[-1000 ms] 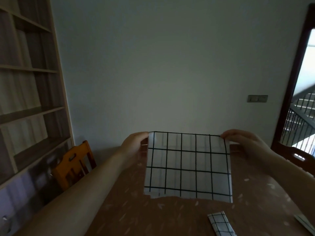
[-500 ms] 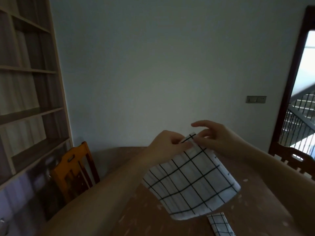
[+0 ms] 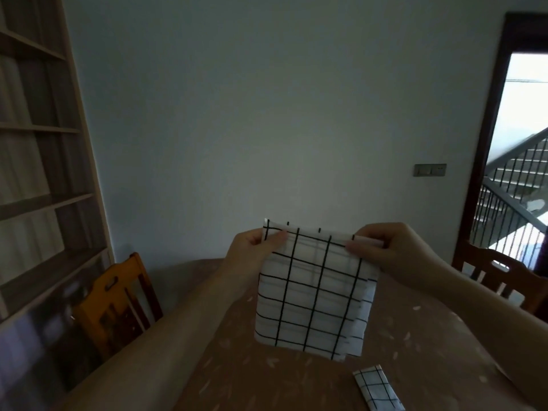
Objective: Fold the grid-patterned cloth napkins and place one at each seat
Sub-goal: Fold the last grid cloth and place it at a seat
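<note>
A white napkin with a black grid [image 3: 314,295] hangs folded in the air above the brown table [image 3: 267,381]. My left hand [image 3: 252,250] pinches its upper left corner and my right hand [image 3: 388,250] pinches its upper right corner, so the doubled cloth droops below them. Layered edges show along its right side. A second grid napkin [image 3: 376,390], folded into a narrow strip, lies on the table near the bottom right.
An orange wooden chair [image 3: 115,304] stands at the table's left side and a darker wooden chair [image 3: 501,274] at the right. Tall shelves [image 3: 38,173] line the left wall. An open doorway [image 3: 525,173] to a staircase is at the right.
The napkin was spread flat between both hands a second ago. The hands then met to bring its corners together and have parted again, now holding the folded cloth by its top edge.
</note>
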Demonstrator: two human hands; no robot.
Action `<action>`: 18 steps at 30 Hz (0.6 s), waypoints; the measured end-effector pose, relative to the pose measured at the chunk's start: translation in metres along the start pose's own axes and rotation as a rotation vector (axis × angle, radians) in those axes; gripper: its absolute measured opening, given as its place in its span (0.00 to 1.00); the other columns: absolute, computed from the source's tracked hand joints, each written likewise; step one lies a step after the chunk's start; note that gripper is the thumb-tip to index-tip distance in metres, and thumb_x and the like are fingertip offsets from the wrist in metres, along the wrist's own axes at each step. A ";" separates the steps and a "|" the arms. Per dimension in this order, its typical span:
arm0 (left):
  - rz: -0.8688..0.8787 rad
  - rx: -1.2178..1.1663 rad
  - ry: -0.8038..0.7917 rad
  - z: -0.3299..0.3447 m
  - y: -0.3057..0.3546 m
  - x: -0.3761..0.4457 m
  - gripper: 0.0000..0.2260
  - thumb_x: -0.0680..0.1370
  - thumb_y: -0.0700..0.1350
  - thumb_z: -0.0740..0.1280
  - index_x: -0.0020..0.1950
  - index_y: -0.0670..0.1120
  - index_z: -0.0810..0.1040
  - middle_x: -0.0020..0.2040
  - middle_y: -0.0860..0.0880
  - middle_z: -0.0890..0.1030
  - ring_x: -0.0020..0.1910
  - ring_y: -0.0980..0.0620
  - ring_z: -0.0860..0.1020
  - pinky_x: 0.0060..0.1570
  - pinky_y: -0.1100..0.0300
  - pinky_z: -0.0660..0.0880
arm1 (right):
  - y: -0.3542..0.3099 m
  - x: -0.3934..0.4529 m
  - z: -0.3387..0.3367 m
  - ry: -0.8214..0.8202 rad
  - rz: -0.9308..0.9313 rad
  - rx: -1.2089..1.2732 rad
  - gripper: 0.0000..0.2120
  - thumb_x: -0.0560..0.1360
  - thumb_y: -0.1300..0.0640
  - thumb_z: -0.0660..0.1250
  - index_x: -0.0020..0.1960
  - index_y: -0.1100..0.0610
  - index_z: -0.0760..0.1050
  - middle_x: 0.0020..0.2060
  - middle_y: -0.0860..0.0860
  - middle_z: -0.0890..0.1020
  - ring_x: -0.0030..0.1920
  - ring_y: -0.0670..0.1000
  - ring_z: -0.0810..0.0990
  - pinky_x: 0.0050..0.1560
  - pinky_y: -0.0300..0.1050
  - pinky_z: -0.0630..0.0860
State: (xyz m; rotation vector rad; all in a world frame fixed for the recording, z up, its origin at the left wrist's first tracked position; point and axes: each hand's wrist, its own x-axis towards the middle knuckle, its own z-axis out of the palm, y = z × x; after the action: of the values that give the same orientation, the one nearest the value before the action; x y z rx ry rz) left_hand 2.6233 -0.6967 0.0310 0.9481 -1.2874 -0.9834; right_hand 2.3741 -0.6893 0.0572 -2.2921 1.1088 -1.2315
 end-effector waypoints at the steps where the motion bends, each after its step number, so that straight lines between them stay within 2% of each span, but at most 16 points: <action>1: -0.015 -0.024 0.005 -0.001 0.000 -0.001 0.06 0.76 0.44 0.71 0.43 0.43 0.85 0.42 0.43 0.86 0.42 0.46 0.85 0.46 0.53 0.81 | -0.001 -0.001 -0.001 0.010 0.007 0.037 0.12 0.68 0.42 0.71 0.33 0.49 0.80 0.25 0.48 0.73 0.28 0.49 0.69 0.31 0.44 0.66; 3: -0.041 -0.051 0.007 -0.002 -0.001 -0.002 0.06 0.76 0.44 0.71 0.43 0.44 0.85 0.42 0.44 0.86 0.42 0.46 0.85 0.46 0.53 0.80 | 0.000 -0.002 -0.001 0.025 0.013 0.085 0.11 0.68 0.42 0.71 0.37 0.49 0.83 0.26 0.53 0.77 0.28 0.53 0.71 0.31 0.48 0.68; 5: -0.047 -0.071 0.004 -0.004 -0.002 -0.004 0.06 0.75 0.44 0.71 0.45 0.43 0.85 0.44 0.43 0.86 0.46 0.45 0.85 0.50 0.51 0.80 | 0.001 -0.003 0.000 0.045 0.005 0.088 0.11 0.69 0.42 0.70 0.37 0.49 0.83 0.27 0.56 0.78 0.27 0.54 0.72 0.30 0.49 0.69; 7: -0.055 -0.093 0.011 -0.005 -0.002 -0.005 0.07 0.75 0.44 0.72 0.47 0.42 0.85 0.47 0.41 0.86 0.49 0.43 0.84 0.53 0.49 0.79 | 0.000 -0.003 0.001 0.051 0.003 0.088 0.11 0.70 0.43 0.69 0.37 0.49 0.83 0.25 0.53 0.78 0.26 0.52 0.72 0.31 0.46 0.70; 12: -0.082 -0.136 0.031 -0.007 -0.001 -0.007 0.08 0.74 0.45 0.72 0.48 0.41 0.84 0.48 0.41 0.86 0.50 0.43 0.84 0.53 0.50 0.80 | -0.007 -0.001 0.002 0.021 -0.001 0.027 0.11 0.75 0.49 0.66 0.38 0.52 0.82 0.24 0.46 0.79 0.24 0.41 0.74 0.31 0.33 0.70; 15: -0.092 -0.143 0.032 -0.008 0.001 -0.009 0.09 0.73 0.45 0.73 0.50 0.41 0.84 0.48 0.41 0.86 0.51 0.42 0.84 0.53 0.49 0.80 | -0.007 0.001 0.002 0.027 -0.015 -0.013 0.12 0.77 0.53 0.65 0.37 0.52 0.81 0.23 0.45 0.78 0.24 0.42 0.74 0.30 0.32 0.70; 18: -0.100 -0.148 0.036 -0.009 0.004 -0.010 0.10 0.73 0.47 0.73 0.50 0.42 0.84 0.48 0.42 0.86 0.50 0.43 0.84 0.53 0.49 0.80 | -0.006 0.003 -0.001 0.011 -0.016 -0.042 0.13 0.77 0.53 0.64 0.37 0.55 0.82 0.24 0.47 0.78 0.25 0.43 0.74 0.31 0.35 0.71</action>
State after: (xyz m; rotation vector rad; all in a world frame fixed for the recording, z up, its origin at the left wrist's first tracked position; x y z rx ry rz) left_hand 2.6320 -0.6858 0.0310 0.9183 -1.1292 -1.1182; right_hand 2.3774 -0.6880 0.0625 -2.3324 1.1327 -1.2400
